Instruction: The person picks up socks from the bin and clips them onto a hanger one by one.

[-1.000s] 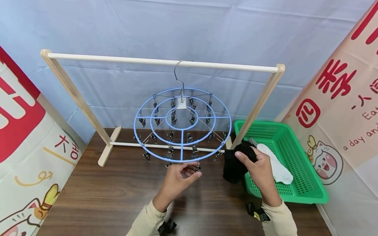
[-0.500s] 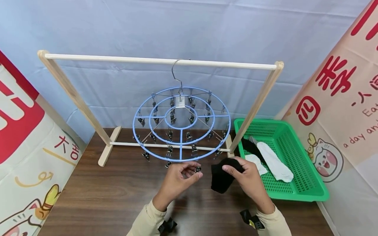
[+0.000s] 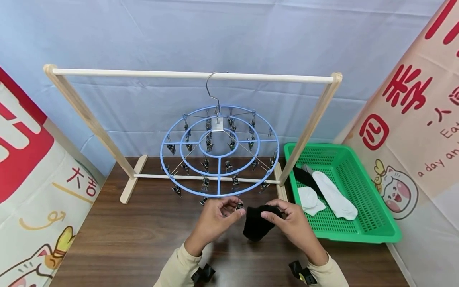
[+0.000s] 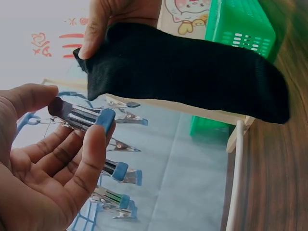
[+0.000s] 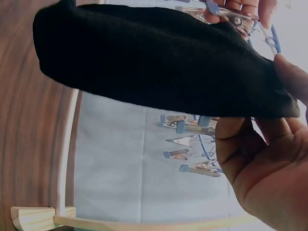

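Observation:
A metal clip [image 4: 84, 115] with a blue tip is pinched in my left hand [image 3: 216, 219], just below the front of a round blue hanger [image 3: 219, 195]. My right hand [image 3: 292, 223] grips a black sock [image 3: 257, 223] by its upper edge, thumb on the near side. The sock hangs down close to the left fingertips, apart from the clip. In the left wrist view the sock's full length shows beyond the clip. In the right wrist view the sock covers part of the right fingers [image 5: 228, 139].
The hanger hooks over the white rod [image 3: 143, 73] of a wooden rack [image 3: 317, 119]. Several other clips dangle from its rings. At the right a green basket [image 3: 376, 236] holds a long white sock [image 3: 333, 195], another white piece [image 3: 311, 200] and a black item [image 3: 304, 177].
My right hand has carried the black sock left, from beside the basket to near my left hand. The left hand has stayed at the clip.

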Available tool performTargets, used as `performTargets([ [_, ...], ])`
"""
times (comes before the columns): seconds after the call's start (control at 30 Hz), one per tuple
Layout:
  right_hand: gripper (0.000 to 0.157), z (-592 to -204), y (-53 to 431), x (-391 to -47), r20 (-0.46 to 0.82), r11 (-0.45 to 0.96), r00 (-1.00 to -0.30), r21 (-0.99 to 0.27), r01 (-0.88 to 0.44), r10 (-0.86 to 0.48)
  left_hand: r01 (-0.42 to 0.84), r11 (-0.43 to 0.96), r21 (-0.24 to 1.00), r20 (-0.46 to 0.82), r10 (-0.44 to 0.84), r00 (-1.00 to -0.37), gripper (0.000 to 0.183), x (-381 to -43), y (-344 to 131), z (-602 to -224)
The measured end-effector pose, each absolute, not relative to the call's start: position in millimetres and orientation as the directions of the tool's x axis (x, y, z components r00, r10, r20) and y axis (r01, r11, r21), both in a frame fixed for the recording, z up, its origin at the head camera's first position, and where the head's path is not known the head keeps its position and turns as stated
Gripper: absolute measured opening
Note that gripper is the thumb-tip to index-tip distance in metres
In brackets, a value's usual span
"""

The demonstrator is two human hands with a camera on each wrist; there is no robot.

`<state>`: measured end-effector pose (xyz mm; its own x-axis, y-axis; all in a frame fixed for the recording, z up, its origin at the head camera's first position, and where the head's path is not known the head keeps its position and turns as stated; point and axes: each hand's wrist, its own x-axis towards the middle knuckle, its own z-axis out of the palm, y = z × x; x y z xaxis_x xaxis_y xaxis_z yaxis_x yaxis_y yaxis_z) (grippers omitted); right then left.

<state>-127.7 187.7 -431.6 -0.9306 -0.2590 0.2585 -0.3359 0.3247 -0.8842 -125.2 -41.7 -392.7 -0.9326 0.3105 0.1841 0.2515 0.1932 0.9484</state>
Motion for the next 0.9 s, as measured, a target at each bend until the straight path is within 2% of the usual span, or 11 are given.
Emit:
performTargets([
  [0.23,0.006,-440,183,-126,0.287,0.331,-0.914,-0.865,-0.376,-0.286,0.228,0.171,0.959,0.167,0.312,-0.935,0.016,-134,-41,-417],
  [0.43,0.010,-444,182,-125,0.336,0.382,-0.895,-0.817,-0.433,-0.295,0.275,0.077,0.958,0.236,0.329,-0.914,0.020,-139,-41,-434],
  [0.67,0.011,-445,182,-125,0.362,0.410,-0.873,-0.778,-0.476,-0.326,0.359,0.092,0.929,0.321,0.284,-0.903,0.016,-138,-40,-435],
  [0.9,0.012,-448,182,-123,0.393,0.421,-0.851,-0.745,-0.517,-0.349,0.407,0.041,0.912,0.389,0.220,-0.894,0.014,-138,-37,-436],
])
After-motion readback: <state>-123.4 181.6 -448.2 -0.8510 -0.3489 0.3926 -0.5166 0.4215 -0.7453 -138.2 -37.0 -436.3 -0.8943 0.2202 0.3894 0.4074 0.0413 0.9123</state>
